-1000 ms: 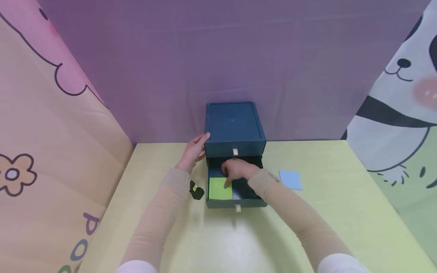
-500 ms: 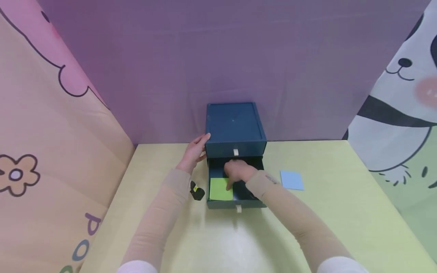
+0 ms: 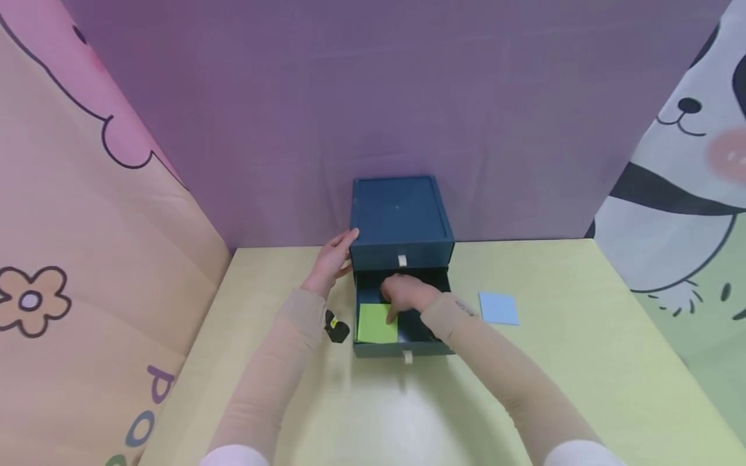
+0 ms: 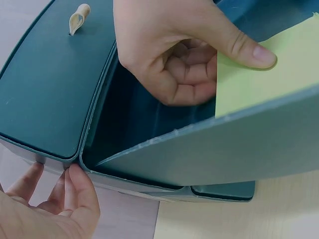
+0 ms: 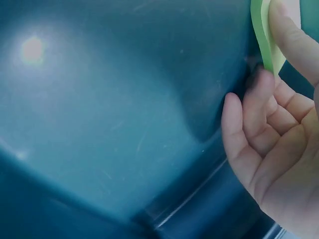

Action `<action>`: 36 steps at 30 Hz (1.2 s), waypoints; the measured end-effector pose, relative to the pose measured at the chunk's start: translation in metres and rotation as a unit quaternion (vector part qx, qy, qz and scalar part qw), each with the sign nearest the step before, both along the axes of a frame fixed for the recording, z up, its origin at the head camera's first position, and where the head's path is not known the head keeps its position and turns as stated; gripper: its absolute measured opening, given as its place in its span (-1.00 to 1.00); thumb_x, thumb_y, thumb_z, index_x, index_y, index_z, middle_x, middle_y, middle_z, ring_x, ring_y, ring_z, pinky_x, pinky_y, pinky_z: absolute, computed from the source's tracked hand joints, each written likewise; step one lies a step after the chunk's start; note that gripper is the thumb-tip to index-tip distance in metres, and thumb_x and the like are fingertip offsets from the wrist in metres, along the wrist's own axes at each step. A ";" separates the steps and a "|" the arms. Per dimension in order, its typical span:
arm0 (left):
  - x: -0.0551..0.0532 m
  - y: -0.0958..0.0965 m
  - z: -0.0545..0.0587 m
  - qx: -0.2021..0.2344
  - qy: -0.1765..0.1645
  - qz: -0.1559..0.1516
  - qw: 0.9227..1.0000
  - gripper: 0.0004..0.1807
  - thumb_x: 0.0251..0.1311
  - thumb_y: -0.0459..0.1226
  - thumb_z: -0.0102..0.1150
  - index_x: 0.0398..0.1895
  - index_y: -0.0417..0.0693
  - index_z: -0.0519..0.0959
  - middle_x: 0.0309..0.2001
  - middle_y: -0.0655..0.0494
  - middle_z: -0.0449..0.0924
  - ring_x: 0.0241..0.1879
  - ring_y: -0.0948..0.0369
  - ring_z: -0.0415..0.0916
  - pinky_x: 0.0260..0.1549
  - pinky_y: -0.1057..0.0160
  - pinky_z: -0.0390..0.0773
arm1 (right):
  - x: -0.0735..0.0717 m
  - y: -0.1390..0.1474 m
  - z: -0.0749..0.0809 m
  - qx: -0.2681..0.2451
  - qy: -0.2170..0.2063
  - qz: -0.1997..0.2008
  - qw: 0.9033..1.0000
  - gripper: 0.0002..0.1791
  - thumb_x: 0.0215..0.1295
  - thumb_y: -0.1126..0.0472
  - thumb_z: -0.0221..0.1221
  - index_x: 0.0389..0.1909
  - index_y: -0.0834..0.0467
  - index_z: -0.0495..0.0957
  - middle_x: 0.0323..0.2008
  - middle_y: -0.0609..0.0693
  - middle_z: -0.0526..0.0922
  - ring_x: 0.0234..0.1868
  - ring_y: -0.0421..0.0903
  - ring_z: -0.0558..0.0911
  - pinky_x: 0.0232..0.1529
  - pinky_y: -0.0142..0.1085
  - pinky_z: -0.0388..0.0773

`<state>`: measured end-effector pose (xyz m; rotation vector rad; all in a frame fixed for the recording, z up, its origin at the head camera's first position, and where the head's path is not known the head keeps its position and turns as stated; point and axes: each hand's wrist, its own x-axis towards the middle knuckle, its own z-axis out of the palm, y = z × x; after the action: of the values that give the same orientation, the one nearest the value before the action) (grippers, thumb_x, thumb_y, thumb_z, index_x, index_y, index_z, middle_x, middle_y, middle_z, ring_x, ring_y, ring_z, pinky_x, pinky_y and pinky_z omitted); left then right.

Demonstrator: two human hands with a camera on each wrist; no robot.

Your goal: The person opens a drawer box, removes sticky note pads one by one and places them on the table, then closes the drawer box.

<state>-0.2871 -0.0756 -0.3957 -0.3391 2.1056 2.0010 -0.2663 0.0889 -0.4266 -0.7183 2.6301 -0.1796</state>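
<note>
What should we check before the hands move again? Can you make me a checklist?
1. Open drawer pulled out: ok, its inside shows.
2. Right hand has the green pad: ok, it pinches the pad's edge.
3. Left hand on the cabinet: ok, it touches the side.
4. Green pad lifted off the drawer floor: cannot tell.
5. Table beside the drawer clear of things: not ok, a black thing lies to the left and a blue note to the right.
</note>
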 end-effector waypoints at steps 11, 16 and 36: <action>-0.004 0.000 0.002 0.006 0.005 -0.005 1.000 -0.27 0.18 0.20 0.09 0.38 0.16 0.29 0.42 0.15 0.18 0.31 0.00 0.27 0.22 0.01 0.38 | -0.004 0.002 0.005 -0.018 -0.032 0.000 0.999 -0.74 -0.06 0.09 0.46 -0.51 0.13 0.60 -0.53 -0.11 0.46 -0.48 -0.16 0.37 -0.43 -0.34 0.37; -0.003 0.000 0.002 0.003 0.005 -0.012 1.000 -0.26 0.18 0.20 0.09 0.39 0.17 0.27 0.42 0.15 0.18 0.31 0.00 0.27 0.22 0.02 0.38 | -0.006 0.005 0.005 -0.033 -0.053 0.006 0.998 -0.62 -0.01 0.13 0.43 -0.74 0.07 0.40 -0.68 -0.14 0.22 -0.60 -0.19 0.19 -0.55 -0.36 0.13; -0.005 -0.002 -0.003 0.011 0.002 -0.017 1.000 -0.24 0.19 0.19 0.08 0.42 0.16 0.22 0.43 0.14 0.15 0.32 -0.01 0.25 0.25 0.01 0.35 | -0.017 0.023 -0.001 -0.162 -0.231 -0.115 0.952 -0.73 0.19 0.17 0.24 -0.64 0.07 0.43 -0.62 -0.15 0.39 -0.54 -0.24 0.40 -0.38 -0.41 0.46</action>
<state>-0.2923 -0.0776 -0.3985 -0.2944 2.0753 2.0058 -0.2837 0.1124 -0.4276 -0.3981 2.2408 -0.7647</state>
